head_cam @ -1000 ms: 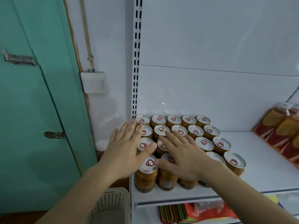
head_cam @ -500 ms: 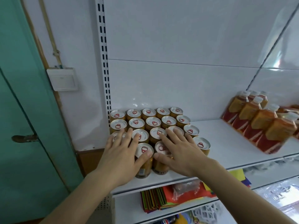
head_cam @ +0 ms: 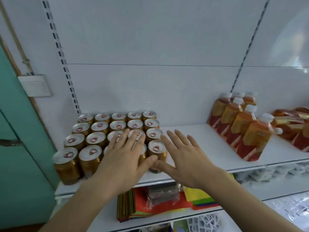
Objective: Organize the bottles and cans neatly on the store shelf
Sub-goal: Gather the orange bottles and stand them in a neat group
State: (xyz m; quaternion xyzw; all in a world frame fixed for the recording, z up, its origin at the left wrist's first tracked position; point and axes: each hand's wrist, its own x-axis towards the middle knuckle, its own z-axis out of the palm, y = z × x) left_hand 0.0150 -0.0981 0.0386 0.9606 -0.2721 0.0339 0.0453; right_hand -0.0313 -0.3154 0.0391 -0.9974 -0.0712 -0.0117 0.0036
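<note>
Several gold cans (head_cam: 93, 139) with silver tops and red tabs stand packed in rows at the left end of the white shelf (head_cam: 197, 143). My left hand (head_cam: 123, 159) lies flat with spread fingers over the front middle cans. My right hand (head_cam: 182, 154) is spread just right of the block, above the bare shelf, its thumb near the front right can (head_cam: 156, 149). Several orange bottles (head_cam: 240, 124) with red labels and white caps stand in a row at the right. More of these bottles (head_cam: 294, 126) lie on their sides at the far right.
A slotted upright (head_cam: 61, 57) runs up the wall behind the cans. A green door (head_cam: 18, 148) and a wall switch (head_cam: 35, 85) are at the left. The shelf below holds coloured folded sheets (head_cam: 150, 206) and a wrapped packet (head_cam: 163, 193).
Both hands have moved rightward across the can block; my right hand has come off the can tops to the block's right side. The view has swung right, showing more bottles.
</note>
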